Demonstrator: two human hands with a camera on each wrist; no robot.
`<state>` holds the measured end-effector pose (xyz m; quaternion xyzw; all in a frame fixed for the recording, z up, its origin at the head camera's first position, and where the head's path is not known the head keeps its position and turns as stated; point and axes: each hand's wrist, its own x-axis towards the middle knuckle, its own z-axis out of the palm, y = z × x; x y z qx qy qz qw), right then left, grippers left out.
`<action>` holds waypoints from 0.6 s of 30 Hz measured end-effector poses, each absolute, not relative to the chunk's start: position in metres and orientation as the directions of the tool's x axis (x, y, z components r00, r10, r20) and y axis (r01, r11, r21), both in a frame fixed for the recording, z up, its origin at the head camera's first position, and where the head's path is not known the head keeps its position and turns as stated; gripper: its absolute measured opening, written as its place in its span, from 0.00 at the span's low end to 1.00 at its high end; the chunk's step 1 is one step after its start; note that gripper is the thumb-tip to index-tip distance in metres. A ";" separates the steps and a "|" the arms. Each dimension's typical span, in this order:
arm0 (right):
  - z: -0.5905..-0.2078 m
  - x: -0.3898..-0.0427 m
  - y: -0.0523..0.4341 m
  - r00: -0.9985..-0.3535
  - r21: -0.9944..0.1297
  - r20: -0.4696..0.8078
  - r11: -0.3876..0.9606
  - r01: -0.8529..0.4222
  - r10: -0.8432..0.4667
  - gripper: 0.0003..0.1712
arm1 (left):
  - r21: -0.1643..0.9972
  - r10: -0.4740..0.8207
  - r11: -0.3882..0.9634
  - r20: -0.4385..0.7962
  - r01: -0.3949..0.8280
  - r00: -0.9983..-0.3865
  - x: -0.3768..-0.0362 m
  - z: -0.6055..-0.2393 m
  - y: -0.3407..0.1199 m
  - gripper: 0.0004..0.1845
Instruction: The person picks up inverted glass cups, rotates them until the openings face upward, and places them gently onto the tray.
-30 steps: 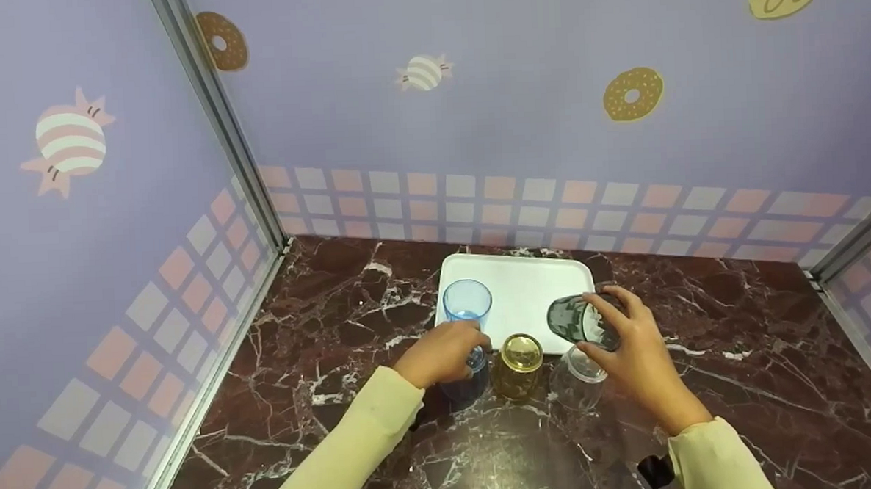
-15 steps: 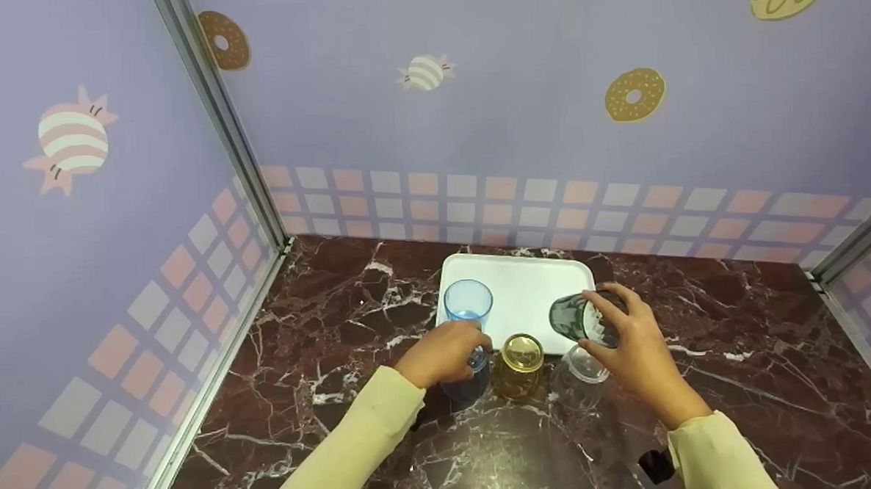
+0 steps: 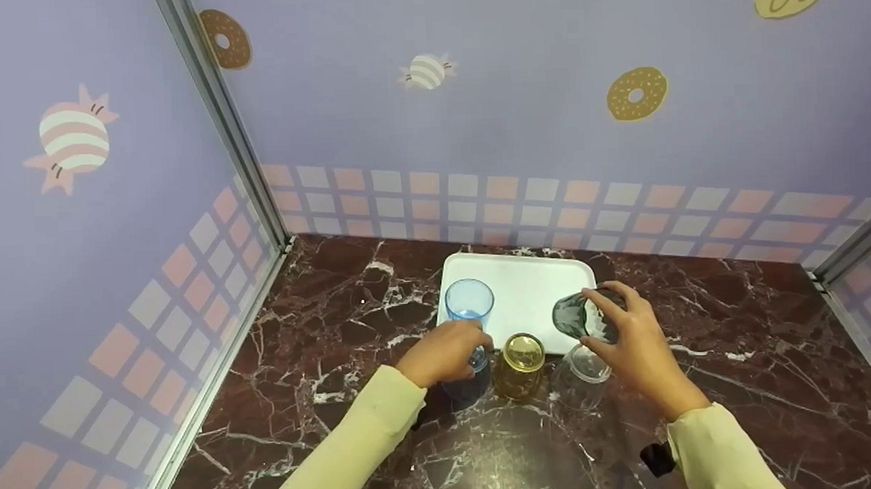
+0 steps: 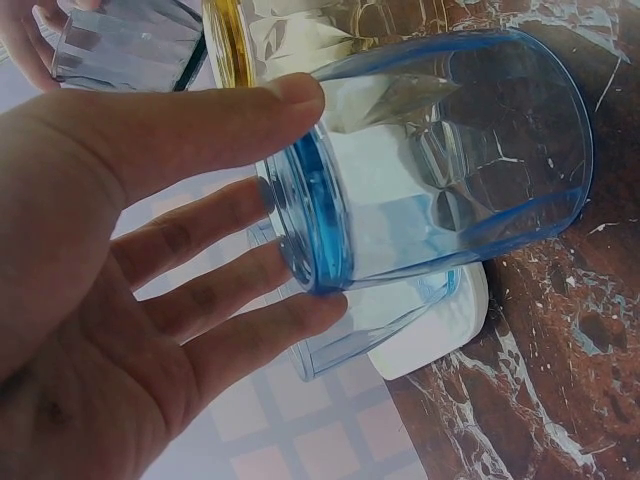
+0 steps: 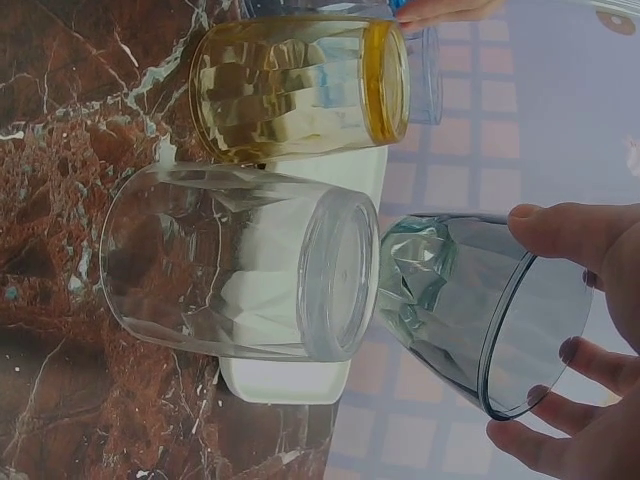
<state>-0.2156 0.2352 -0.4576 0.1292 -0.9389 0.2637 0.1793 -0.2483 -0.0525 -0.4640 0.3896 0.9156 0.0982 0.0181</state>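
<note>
My left hand (image 3: pixel 456 346) grips the thick base of a blue glass (image 4: pixel 440 160) that stands upside down on the marble. A second blue glass (image 3: pixel 469 303) stands upright behind it on the left edge of the white tray (image 3: pixel 525 285). My right hand (image 3: pixel 609 316) holds a dark grey glass (image 3: pixel 577 318) tilted in the air over the tray's front right corner, with its mouth turned to the left. In the right wrist view the thumb and fingers (image 5: pixel 575 232) curl round the grey glass (image 5: pixel 470 310) near its rim.
An amber glass (image 3: pixel 520 362) and a clear glass (image 3: pixel 582 374) stand upside down on the marble between my hands, just in front of the tray. Patterned walls (image 3: pixel 474 110) close off the left, back and right, with metal posts in the corners.
The right hand with the grey glass has edged slightly right and up. The left hand stays on the blue glass.
</note>
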 end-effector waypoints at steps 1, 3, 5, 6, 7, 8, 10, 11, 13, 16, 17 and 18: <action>-0.458 -0.216 0.235 -0.905 -0.449 0.399 0.829 -0.334 -0.148 0.40 | 0.193 0.717 0.677 0.045 0.710 -0.696 -0.249 -0.464 -0.053 0.22; -0.458 -0.217 0.235 -0.909 -0.450 0.389 0.830 -0.329 -0.149 0.40 | 0.191 0.717 0.677 0.044 0.711 -0.695 -0.249 -0.465 -0.053 0.22; -0.458 -0.218 0.235 -0.912 -0.450 0.381 0.832 -0.326 -0.151 0.40 | 0.189 0.718 0.678 0.041 0.711 -0.695 -0.250 -0.466 -0.052 0.22; -0.458 -0.218 0.235 -0.912 -0.448 0.381 0.832 -0.327 -0.153 0.40 | 0.189 0.717 0.679 0.039 0.710 -0.696 -0.250 -0.466 -0.052 0.22; -0.458 -0.218 0.235 -0.912 -0.447 0.381 0.832 -0.327 -0.154 0.39 | 0.189 0.715 0.681 0.035 0.708 -0.698 -0.250 -0.466 -0.052 0.22; -0.458 -0.219 0.235 -0.911 -0.446 0.381 0.832 -0.329 -0.156 0.39 | 0.190 0.714 0.683 0.031 0.706 -0.699 -0.250 -0.466 -0.052 0.22; -0.459 -0.219 0.235 -0.911 -0.445 0.380 0.832 -0.331 -0.159 0.40 | 0.192 0.711 0.686 0.026 0.702 -0.702 -0.250 -0.466 -0.052 0.22; -0.459 -0.219 0.235 -0.911 -0.444 0.380 0.832 -0.333 -0.161 0.40 | 0.189 0.711 0.687 0.026 0.702 -0.703 -0.250 -0.466 -0.052 0.22; -0.460 -0.220 0.235 -0.911 -0.440 0.378 0.833 -0.335 -0.166 0.40 | 0.190 0.709 0.689 0.021 0.699 -0.705 -0.250 -0.465 -0.052 0.22; -0.461 -0.220 0.236 -0.912 -0.435 0.373 0.837 -0.333 -0.169 0.40 | 0.184 0.709 0.691 0.014 0.699 -0.705 -0.250 -0.465 -0.051 0.22; -0.461 -0.221 0.236 -0.913 -0.434 0.372 0.838 -0.332 -0.170 0.40 | 0.183 0.710 0.691 0.014 0.699 -0.704 -0.249 -0.465 -0.051 0.22; -0.461 -0.221 0.236 -0.913 -0.432 0.370 0.839 -0.331 -0.170 0.40 | 0.185 0.709 0.691 0.013 0.699 -0.705 -0.249 -0.465 -0.051 0.22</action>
